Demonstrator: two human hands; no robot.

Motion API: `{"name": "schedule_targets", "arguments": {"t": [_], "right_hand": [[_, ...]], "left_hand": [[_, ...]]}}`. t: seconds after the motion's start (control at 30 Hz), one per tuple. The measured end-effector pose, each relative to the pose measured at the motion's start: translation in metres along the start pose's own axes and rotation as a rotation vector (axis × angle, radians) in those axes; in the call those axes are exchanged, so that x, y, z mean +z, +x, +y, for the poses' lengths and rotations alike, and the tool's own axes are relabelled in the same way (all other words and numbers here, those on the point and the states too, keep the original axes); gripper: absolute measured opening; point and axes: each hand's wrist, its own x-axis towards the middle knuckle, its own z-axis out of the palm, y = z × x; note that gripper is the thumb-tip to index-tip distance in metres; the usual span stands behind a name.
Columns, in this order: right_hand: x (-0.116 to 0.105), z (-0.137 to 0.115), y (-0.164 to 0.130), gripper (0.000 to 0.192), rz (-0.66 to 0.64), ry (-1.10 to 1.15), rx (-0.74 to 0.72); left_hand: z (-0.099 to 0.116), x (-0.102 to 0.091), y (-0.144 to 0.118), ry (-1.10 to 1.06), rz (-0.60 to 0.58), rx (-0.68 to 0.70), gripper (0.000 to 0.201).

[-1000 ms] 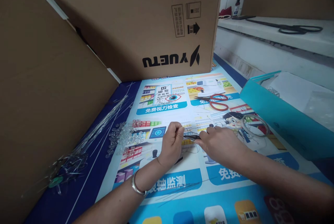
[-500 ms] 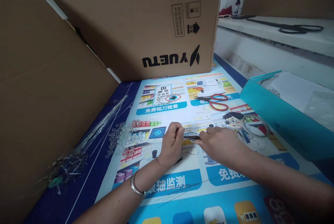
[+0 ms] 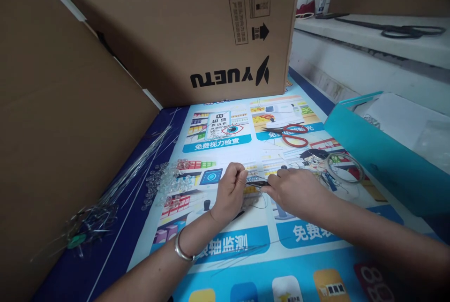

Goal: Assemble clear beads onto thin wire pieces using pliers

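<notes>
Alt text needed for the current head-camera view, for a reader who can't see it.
A person's right hand holds a small dark tool pointing at the closed left hand, over a printed sheet. Clear beads lie to the left, red-handled scissors beyond the hands, and a turquoise box to the right.

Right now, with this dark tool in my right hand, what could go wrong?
The dark tool points at the left hand, its tip very close, so a slip of the right hand might jab it. The loose clear beads lie beside the left hand and could scatter if knocked.
</notes>
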Motion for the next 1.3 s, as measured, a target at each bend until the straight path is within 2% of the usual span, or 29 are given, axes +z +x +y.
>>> {"name": "schedule_targets", "arguments": {"t": [0.27, 0.67, 0.93, 1.1, 1.3], "right_hand": [[0.002, 0.003, 0.002, 0.039, -0.02, -0.013, -0.003], [0.032, 0.022, -0.002, 0.041, 0.107, 0.09, -0.003], [0.043, 0.026, 0.001, 0.035, 0.229, 0.452, -0.07], [0.039, 0.025, 0.002, 0.034, 0.265, 0.621, 0.005], [0.036, 0.024, 0.001, 0.035, 0.276, 0.706, 0.067]], "left_hand": [[0.001, 0.001, 0.002, 0.015, 0.011, 0.011, 0.014], [-0.003, -0.002, 0.005, -0.092, 0.007, -0.052, 0.015], [-0.003, -0.004, 0.007, -0.168, 0.029, -0.072, 0.016], [-0.002, -0.003, 0.008, -0.194, 0.066, -0.065, 0.018], [0.0, -0.002, 0.006, -0.223, 0.059, -0.067, 0.017]]}}
